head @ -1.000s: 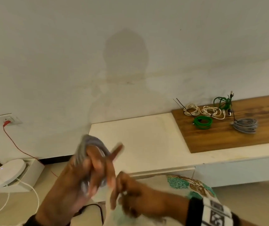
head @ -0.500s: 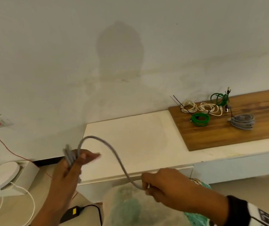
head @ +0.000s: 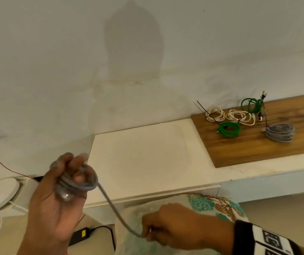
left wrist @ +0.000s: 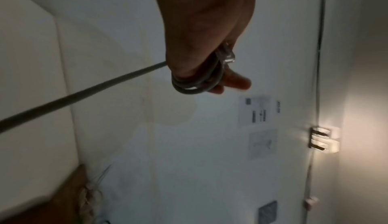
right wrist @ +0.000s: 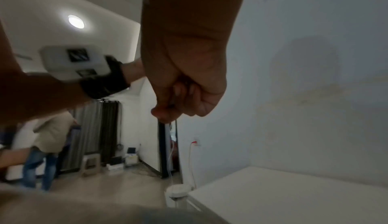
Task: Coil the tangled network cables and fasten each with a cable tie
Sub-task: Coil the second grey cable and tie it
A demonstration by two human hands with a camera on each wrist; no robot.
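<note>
Grey network cable [head: 110,203], partly coiled, held in the air in front of the white ledge [head: 147,159].

Round grey jacket; several loops wound around the fingers [head: 77,162] of the left hand [head: 55,205], fingers curled around the bundle, clear plug [left wrist: 227,56] protruding at the palm. Free length running taut, down and to the right from the coil, to the right hand [head: 175,225], pinched there between thumb and curled fingers. Finished green, white and grey coils [head: 280,132] lying on the wooden board [head: 257,150].
</note>
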